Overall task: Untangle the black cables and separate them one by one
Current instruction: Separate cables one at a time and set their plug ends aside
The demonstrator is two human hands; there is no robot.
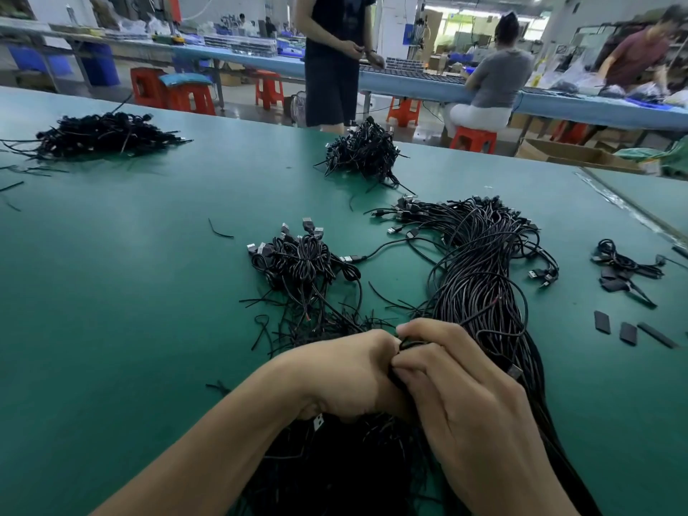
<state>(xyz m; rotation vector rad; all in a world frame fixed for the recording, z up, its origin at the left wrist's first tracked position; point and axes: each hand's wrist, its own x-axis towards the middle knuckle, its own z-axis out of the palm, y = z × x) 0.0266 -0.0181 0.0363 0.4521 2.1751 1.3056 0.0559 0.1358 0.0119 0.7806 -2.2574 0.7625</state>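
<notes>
Both hands meet low in the view over the green table mat (130, 292). The left hand (346, 374) is curled into a loose fist, its fingers closed on a black cable (407, 345), which shows only as a short dark loop between the two hands. The right hand (465, 404) faces it, fingertips bent and pinching the same cable from the other side. The knuckles of the two hands nearly touch.

Beneath both wrists lies a dark heap of loose cables (335, 463), with a silver USB plug (318, 420) just under the left wrist. From beside the right hand a long thick bundle of cables (480, 277) stretches forward, its far end fanning out into USB connectors.

Ahead of the left hand sits a smaller pile of coiled cables (301, 258). Farther ahead is another coiled pile (366, 150), and a far-left pile (100, 134) lies well off to the left. Short black strips (629, 333) lie well to the right of the right hand.
</notes>
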